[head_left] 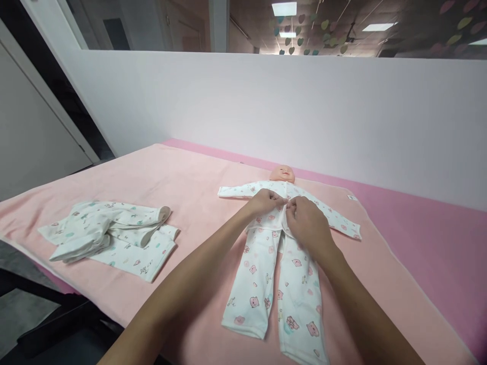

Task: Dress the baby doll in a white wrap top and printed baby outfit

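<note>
A baby doll (282,174) lies on its back, dressed in a white patterned top (266,222) with long sleeves spread to both sides. White trousers (253,284) with pink animal prints cover its legs and reach toward me. Over the chest, my left hand (266,202) pinches the top's front edge near the middle. My right hand (306,218) meets it there, its fingers also closed on the front edge. The fingertips almost touch, and whatever small fastening may be between them is hidden.
Another set of white patterned baby clothes (110,235) lies loosely folded at the left. A pink blanket (198,182) covers the table, with a brighter pink surface (426,243) showing at the right. A white wall (266,106) rises behind, and a dark chair (64,324) stands at lower left.
</note>
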Motion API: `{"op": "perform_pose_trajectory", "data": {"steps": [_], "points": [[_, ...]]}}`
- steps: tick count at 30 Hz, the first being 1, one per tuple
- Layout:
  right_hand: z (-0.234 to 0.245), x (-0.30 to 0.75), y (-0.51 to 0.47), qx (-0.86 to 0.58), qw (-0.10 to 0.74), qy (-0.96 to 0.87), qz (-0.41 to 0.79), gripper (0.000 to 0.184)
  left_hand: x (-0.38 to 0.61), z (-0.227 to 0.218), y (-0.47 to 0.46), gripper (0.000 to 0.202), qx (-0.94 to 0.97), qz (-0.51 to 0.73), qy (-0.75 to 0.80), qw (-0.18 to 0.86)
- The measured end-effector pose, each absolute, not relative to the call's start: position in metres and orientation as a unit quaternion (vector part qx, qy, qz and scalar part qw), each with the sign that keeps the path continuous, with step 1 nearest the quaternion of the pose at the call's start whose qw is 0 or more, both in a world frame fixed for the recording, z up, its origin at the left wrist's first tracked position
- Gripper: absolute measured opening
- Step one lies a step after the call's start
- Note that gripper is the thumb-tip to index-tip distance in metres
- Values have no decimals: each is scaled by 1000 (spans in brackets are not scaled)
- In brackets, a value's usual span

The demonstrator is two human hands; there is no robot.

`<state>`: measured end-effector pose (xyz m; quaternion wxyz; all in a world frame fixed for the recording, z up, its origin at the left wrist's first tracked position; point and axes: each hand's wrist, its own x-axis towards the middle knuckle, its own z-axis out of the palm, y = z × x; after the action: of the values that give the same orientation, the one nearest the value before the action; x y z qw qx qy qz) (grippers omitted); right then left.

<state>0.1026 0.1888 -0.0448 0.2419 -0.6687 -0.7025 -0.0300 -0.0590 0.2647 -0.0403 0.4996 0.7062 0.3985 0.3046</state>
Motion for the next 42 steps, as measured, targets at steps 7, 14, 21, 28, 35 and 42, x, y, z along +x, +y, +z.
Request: {"op": "perform_pose_trajectory", "data": {"steps": [7, 14, 21, 28, 35, 42], "points": [[-21, 137, 239, -714, 282, -616, 175, 18, -43, -30, 274, 21, 733, 310, 456, 397], [-30, 146, 262, -689, 296, -614, 246, 30, -30, -32, 295, 37, 719, 311, 448, 431], [-34, 157, 267, -640, 315, -650, 263, 24, -30, -38, 296, 44, 687, 335, 446, 465], [-44, 171, 277, -611, 335, -630, 343, 25, -26, -38, 297, 46, 694, 337, 450, 450], [-38, 158, 274, -642, 349, -613, 301, 22, -25, -42, 297, 40, 696, 359, 473, 404], [-40, 135, 269, -713, 321, -606, 144, 15, -23, -40, 294, 25, 696, 353, 503, 371]]}}
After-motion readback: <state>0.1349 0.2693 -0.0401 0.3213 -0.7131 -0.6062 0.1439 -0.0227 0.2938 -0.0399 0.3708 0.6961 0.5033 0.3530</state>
